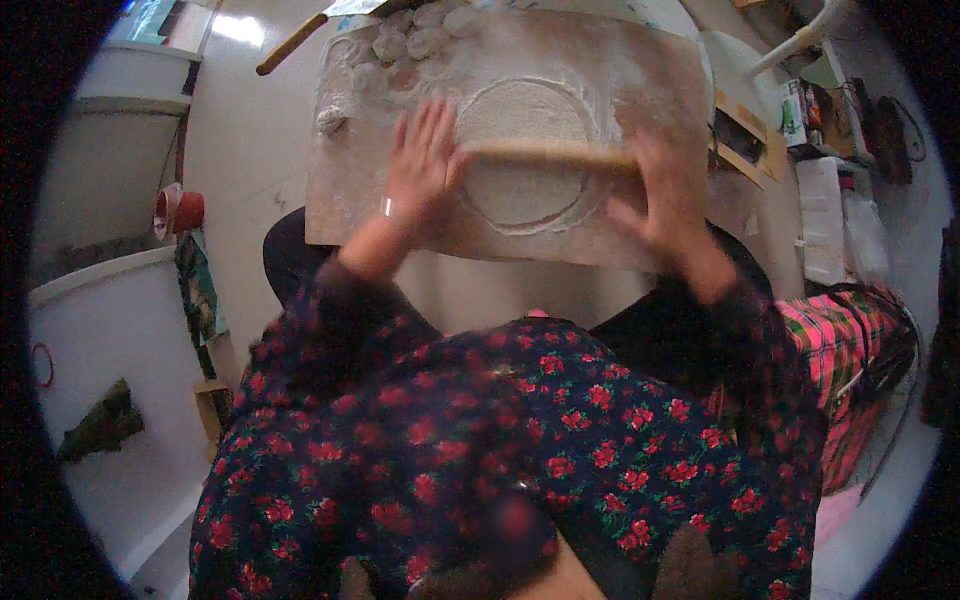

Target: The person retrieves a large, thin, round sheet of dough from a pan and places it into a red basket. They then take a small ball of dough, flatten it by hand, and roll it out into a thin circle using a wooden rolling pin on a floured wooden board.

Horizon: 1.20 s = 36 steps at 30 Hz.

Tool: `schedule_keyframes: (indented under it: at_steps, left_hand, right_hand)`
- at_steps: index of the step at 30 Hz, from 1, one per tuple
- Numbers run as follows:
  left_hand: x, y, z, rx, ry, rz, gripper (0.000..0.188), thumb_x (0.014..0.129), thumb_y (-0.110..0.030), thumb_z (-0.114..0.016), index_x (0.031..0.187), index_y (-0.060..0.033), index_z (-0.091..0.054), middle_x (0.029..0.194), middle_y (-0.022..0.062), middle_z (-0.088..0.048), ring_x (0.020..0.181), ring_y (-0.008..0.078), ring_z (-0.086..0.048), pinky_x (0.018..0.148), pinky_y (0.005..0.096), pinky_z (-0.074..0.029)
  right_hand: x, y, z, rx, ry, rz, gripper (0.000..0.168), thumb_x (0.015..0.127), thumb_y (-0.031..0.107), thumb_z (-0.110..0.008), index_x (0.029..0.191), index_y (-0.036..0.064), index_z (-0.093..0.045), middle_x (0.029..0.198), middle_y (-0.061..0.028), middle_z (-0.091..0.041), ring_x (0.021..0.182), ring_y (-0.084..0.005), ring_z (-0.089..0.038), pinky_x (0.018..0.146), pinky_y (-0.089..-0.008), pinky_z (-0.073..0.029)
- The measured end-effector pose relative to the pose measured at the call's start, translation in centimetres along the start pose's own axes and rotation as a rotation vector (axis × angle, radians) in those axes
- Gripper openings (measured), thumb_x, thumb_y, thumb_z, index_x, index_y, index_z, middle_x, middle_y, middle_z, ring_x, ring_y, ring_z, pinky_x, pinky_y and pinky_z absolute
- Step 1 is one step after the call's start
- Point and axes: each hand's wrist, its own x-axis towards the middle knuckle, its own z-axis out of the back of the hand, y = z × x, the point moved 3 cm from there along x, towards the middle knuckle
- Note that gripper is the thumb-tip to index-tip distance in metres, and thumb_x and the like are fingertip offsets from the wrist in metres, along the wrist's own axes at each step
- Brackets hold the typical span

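A thin wooden rolling pin [547,155], blurred, lies crosswise over a round, flat sheet of dough [525,191]. My left hand [424,154] rests over the pin's left end with its fingers stretched away from me. At the right end, my right hand [664,187] is on the pin, blurred, its thumb spread towards the dough. Each hand hides the pin's end under it. Beneath the dough is a floured wooden board [360,206]. Several dough balls [425,43] sit together at the board's far left, and a small dough piece [330,118] lies near its left edge.
Beyond the board's far left corner a wooden handle [292,45] sticks out. A reddish pot [184,211] is on the left. To the right are a cardboard box [772,154], a white foam box [821,217] and a pink plaid cloth [832,330].
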Motion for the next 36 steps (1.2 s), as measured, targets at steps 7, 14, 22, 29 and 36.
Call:
schedule_keyframes:
  at_steps: [7, 14, 22, 29, 36]
  left_hand:
    - [3.1, 1.3, 0.0, -0.112, -0.089, 0.268, 0.066, 0.097, -0.046, -0.044, 0.148, -0.0049, -0.034, 0.156, 0.0169, -0.031, 0.145, 0.0354, -0.025, 0.116, 0.0518, -0.017]
    - [-2.8, -1.6, 2.4, -0.135, 0.138, 0.094, 0.064, 0.099, -0.042, -0.044, 0.15, -0.0055, -0.032, 0.156, 0.0156, -0.032, 0.145, 0.0296, -0.029, 0.118, 0.0468, -0.014]
    - [4.0, 5.4, -2.2, 0.094, 0.004, 0.262, 0.071, 0.099, -0.052, -0.036, 0.149, -0.0015, -0.029, 0.155, 0.021, -0.03, 0.144, 0.0348, -0.027, 0.117, 0.0523, -0.018]
    - [-10.0, -3.6, 5.0, -0.087, 0.176, 0.131, 0.072, 0.097, -0.047, -0.047, 0.151, -0.0036, -0.028, 0.155, 0.0216, -0.03, 0.146, 0.0354, -0.026, 0.117, 0.0511, -0.018]
    - [0.3, 3.3, 1.1, -0.001, 0.006, 0.507, 0.072, 0.1, -0.049, -0.039, 0.15, 0.0014, -0.026, 0.156, 0.0234, -0.025, 0.145, 0.0381, -0.023, 0.117, 0.0532, -0.015]
  right_hand:
    - [2.1, 0.3, -1.2, 0.048, -0.001, 0.057, 0.085, 0.077, 0.041, -0.075, 0.143, 0.003, -0.038, 0.147, -0.0203, -0.039, 0.137, -0.0382, -0.036, 0.113, -0.0485, -0.028]
    - [-2.2, 2.2, 0.3, 0.178, 0.064, 0.027, 0.085, 0.073, 0.043, -0.074, 0.142, 0.005, -0.041, 0.143, -0.0196, -0.044, 0.133, -0.0374, -0.041, 0.111, -0.048, -0.031]
    - [8.5, -1.3, -2.8, -0.061, -0.027, 0.065, 0.079, 0.078, 0.039, -0.074, 0.141, 0.004, -0.042, 0.143, -0.0195, -0.044, 0.132, -0.0366, -0.042, 0.11, -0.0457, -0.033]
    - [-1.7, 4.0, 1.0, 0.175, 0.16, 0.092, 0.083, 0.071, 0.04, -0.073, 0.14, 0.007, -0.044, 0.141, -0.0185, -0.048, 0.133, -0.036, -0.043, 0.111, -0.0509, -0.029]
    - [12.0, -1.9, -5.1, -0.079, -0.075, 0.188, 0.078, 0.075, 0.041, -0.074, 0.139, 0.009, -0.044, 0.139, -0.0152, -0.048, 0.127, -0.0334, -0.045, 0.106, -0.0486, -0.032]
